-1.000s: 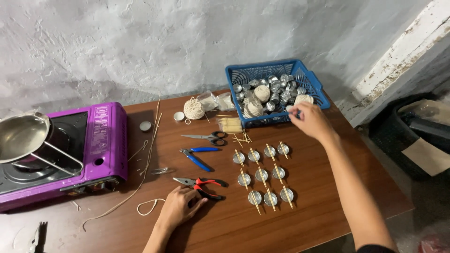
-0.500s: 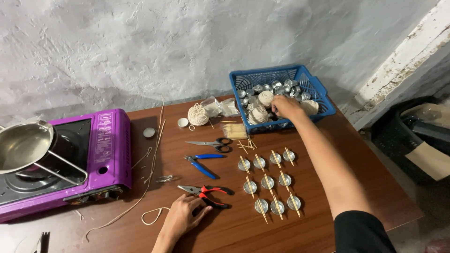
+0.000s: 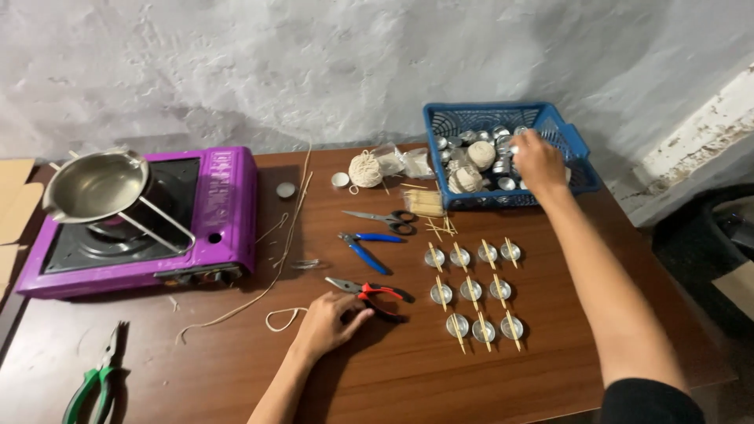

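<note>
My right hand (image 3: pixel 539 162) reaches into the blue plastic basket (image 3: pixel 567 137) at the back right, its fingers among small silver metal cups (image 3: pixel 498 133) and balls of string (image 3: pixel 481 154); whether it grips one I cannot tell. My left hand (image 3: pixel 330 323) lies flat on the brown wooden table (image 3: pixel 377 377), fingertips touching the red-handled pliers (image 3: pixel 369 292). To the right, several small metal cups (image 3: pixel 471 290), each with a wooden stick across it, stand in rows.
A purple portable gas stove (image 3: pixel 224 204) with a steel pot (image 3: pixel 94 185) stands at the left. Scissors (image 3: pixel 383 217), blue-handled pliers (image 3: pixel 363 247), a ball of string (image 3: pixel 364 168), loose wick strands (image 3: pixel 275 271) and green-handled pliers (image 3: pixel 93 385) lie on the table.
My right hand stays in the basket, shifting among the cups. The view has moved, so the stove shows more fully. My left hand stays by the red-handled pliers.
</note>
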